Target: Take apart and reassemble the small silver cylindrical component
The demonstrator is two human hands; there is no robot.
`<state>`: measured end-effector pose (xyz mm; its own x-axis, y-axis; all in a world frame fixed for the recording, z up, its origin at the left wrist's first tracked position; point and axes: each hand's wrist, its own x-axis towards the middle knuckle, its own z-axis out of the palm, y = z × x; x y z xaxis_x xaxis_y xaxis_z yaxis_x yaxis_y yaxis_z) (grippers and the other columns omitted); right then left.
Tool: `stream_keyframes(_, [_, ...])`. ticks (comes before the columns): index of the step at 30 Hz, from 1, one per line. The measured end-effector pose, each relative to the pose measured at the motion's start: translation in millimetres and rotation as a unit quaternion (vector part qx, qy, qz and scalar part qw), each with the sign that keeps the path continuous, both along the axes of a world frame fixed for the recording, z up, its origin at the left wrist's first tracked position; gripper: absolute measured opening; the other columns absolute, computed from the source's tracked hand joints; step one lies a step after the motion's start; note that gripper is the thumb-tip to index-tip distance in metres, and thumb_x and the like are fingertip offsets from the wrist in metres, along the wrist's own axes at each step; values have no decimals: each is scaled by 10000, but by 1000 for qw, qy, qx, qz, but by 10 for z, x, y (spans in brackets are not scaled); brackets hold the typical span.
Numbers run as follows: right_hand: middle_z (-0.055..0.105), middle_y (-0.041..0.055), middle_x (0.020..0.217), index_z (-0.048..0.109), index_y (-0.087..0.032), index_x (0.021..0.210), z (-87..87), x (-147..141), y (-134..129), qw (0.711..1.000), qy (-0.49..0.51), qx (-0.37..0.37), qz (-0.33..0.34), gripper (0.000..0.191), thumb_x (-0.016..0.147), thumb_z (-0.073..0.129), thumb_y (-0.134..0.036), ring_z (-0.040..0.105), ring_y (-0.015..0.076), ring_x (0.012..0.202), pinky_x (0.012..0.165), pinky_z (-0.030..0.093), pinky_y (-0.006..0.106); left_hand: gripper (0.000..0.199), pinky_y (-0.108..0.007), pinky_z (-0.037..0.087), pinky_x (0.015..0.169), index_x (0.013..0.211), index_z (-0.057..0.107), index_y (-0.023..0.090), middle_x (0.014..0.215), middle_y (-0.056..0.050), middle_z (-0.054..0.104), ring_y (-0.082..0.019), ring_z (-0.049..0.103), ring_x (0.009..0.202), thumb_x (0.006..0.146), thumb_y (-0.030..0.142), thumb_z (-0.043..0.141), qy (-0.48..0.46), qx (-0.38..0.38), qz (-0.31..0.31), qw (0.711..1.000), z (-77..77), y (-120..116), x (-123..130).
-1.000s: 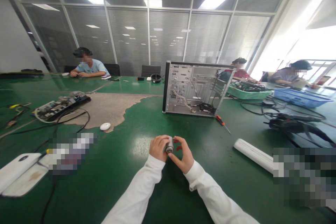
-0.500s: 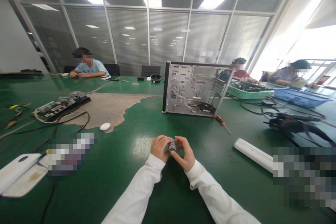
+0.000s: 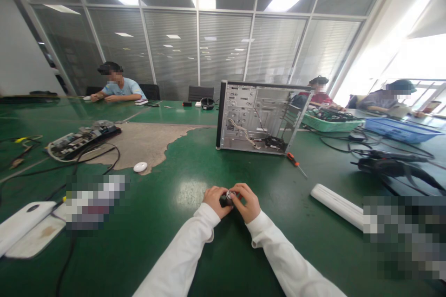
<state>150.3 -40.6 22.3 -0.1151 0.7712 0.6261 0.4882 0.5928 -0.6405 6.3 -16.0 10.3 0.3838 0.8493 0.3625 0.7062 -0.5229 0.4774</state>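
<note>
Between my hands, just over the green table [image 3: 195,232], is a small grey cylindrical part [image 3: 229,196]. Its round end shows ring-like detail, but its exact kind is too small to tell. The fingers of my left hand [image 3: 214,199] are closed around its left side. From the right, my right hand [image 3: 248,202] pinches the top of the part with thumb and fingertips. Both hands have white sleeves. Beyond them an opened computer case [image 3: 258,118] stands upright, with loose cables and a dark fan-like part inside. An orange-handled screwdriver [image 3: 293,160] lies at its lower right corner.
White power strip [image 3: 334,206] lies to the right, beside black cables. Green basket [image 3: 334,124] and blue basket [image 3: 400,130] stand farther back. On the left are an opened circuit-board device [image 3: 83,141] and a white round piece [image 3: 140,167]. Several people sit around the table.
The grey part has turned in my hands, and its round end now faces more upward. My right fingers have moved in from its side onto its top.
</note>
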Motion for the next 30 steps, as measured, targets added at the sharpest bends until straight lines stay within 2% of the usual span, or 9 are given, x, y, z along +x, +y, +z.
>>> stream_keyframes(6, [528, 56, 831, 580, -186, 809, 5, 7, 16, 1000, 10, 15, -11, 139, 770, 456, -235, 525, 134, 716, 598, 466, 243, 381, -335, 368, 749, 870, 544, 207, 851, -14, 601, -213, 504, 863, 520, 311, 651, 5, -19, 3, 1000, 21, -14, 4])
stream_keyframes(12, [542, 50, 805, 568, -195, 801, -86, 141, 149, 997, 34, 36, -62, 146, 765, 458, -283, 523, 142, 687, 574, 455, 262, 372, -344, 386, 747, 857, 548, 206, 856, -19, 601, -218, 512, 853, 511, 280, 663, -6, -32, 19, 999, 46, -27, 11])
stream_keyframes(18, [552, 51, 817, 613, -205, 753, -298, 428, 335, 982, -131, -32, -131, 140, 733, 503, -289, 509, 183, 799, 723, 414, 335, 363, -352, 394, 759, 870, 550, 199, 863, -34, 601, -215, 521, 857, 528, 254, 659, -18, -42, 63, 997, 30, 12, -5])
stream_keyframes(22, [578, 25, 851, 627, -250, 748, -405, 596, 376, 961, -209, -100, -155, 118, 715, 525, -299, 496, 195, 844, 727, 390, 353, 375, -350, 394, 766, 899, 546, 196, 895, -38, 601, -216, 520, 879, 543, 251, 651, -16, -59, 104, 993, 5, 72, -42])
stream_keyframes(26, [553, 18, 995, 594, -296, 895, -437, 779, 317, 941, -256, -130, -182, 202, 705, 525, -301, 464, 222, 931, 714, 369, 389, 382, -355, 389, 773, 907, 547, 198, 910, -35, 602, -226, 512, 900, 545, 247, 656, 4, -71, 134, 988, -11, 128, -80])
stream_keyframes(30, [522, 24, 1070, 552, -302, 988, -451, 949, 253, 932, -273, -136, -198, 273, 735, 464, -251, 440, 217, 987, 738, 356, 397, 402, -364, 382, 783, 925, 541, 209, 966, -44, 584, -249, 492, 946, 545, 268, 656, 42, -73, 133, 988, 4, 137, -96])
